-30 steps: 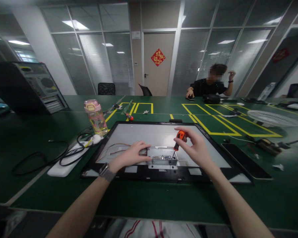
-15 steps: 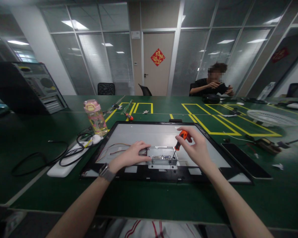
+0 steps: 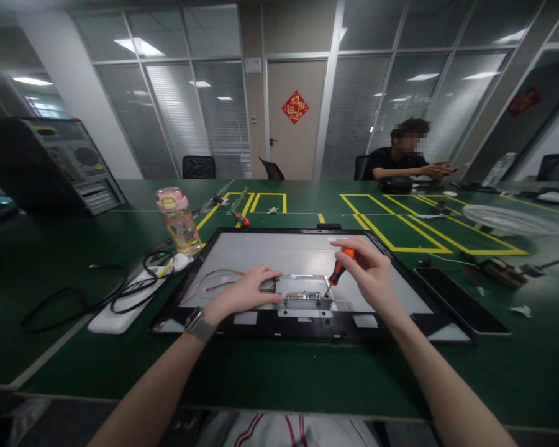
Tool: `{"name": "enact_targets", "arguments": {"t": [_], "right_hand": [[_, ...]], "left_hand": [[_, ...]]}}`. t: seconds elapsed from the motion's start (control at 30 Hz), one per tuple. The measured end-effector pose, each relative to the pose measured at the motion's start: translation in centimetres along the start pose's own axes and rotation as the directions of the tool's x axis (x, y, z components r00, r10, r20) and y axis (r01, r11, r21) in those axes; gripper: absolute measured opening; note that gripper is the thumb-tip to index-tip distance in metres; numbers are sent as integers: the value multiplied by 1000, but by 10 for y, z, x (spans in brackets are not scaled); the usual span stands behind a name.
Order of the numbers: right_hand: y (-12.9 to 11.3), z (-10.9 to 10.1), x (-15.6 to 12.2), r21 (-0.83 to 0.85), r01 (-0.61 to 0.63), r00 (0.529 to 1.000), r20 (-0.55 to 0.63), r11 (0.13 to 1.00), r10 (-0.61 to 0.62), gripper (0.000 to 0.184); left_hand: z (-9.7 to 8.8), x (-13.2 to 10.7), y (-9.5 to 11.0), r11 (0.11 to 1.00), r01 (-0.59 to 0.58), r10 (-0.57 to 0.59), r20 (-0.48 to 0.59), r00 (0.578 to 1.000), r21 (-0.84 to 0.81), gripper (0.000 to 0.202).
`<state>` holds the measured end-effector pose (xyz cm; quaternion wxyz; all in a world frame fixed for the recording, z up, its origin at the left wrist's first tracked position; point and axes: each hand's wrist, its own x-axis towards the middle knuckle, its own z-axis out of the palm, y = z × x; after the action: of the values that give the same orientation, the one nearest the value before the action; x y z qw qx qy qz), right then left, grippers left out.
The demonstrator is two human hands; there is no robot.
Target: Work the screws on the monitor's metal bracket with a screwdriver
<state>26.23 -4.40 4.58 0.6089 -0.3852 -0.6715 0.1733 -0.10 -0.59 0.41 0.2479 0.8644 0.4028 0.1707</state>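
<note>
In the head view my right hand (image 3: 372, 273) grips an orange-and-black screwdriver (image 3: 340, 268) by its handle. The tool leans to the right, and its tip is down at the right end of a silver metal housing (image 3: 305, 305) with connector ports along its front. My left hand (image 3: 245, 290) spans the housing's left end, thumb and fingers closed about that side. A watch is on the left wrist. Under both hands lies a display panel (image 3: 246, 248), grey back upward in a black frame, with thin cables on its left part.
To the left are a white power strip (image 3: 121, 312) with black cables, a pink-lidded bottle (image 3: 179, 223) and a computer case (image 3: 51, 164). A second screwdriver (image 3: 242, 219) lies beyond the panel. On the right is a black phone-like slab (image 3: 461, 301). A person (image 3: 405, 155) sits across the table.
My right hand has shifted slightly, and the screwdriver handle leans further right and lower. The left hand stays put. The person across has lowered their hands and moved them to the right.
</note>
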Motion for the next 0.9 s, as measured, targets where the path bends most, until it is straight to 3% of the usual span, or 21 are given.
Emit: {"name": "enact_targets", "arguments": {"t": [0.1,0.2,0.4,0.77,0.9], "right_hand": [[-1,-2,0,125,-85,995,67,989,77,28],[0,-4,1,167,-87,988,142,982,63,21],[0,-1,2,60,-4,996,89,998,-1,13],[4,0,0,-97,-24,988,151,995,39,31],[5,4,0,-94,-52,985,159,994,66,26]], "left_hand": [[-1,-1,1,1000,0,0,2,1000,6,56],[-1,-1,2,1000,5,-5,6,1000,4,56],[-1,-1,1,1000,1,-1,6,1000,-1,56],[-2,-1,2,1000,3,-3,8,1000,-3,56],[-1,-1,1,1000,-4,5,5,1000,-7,57]]}}
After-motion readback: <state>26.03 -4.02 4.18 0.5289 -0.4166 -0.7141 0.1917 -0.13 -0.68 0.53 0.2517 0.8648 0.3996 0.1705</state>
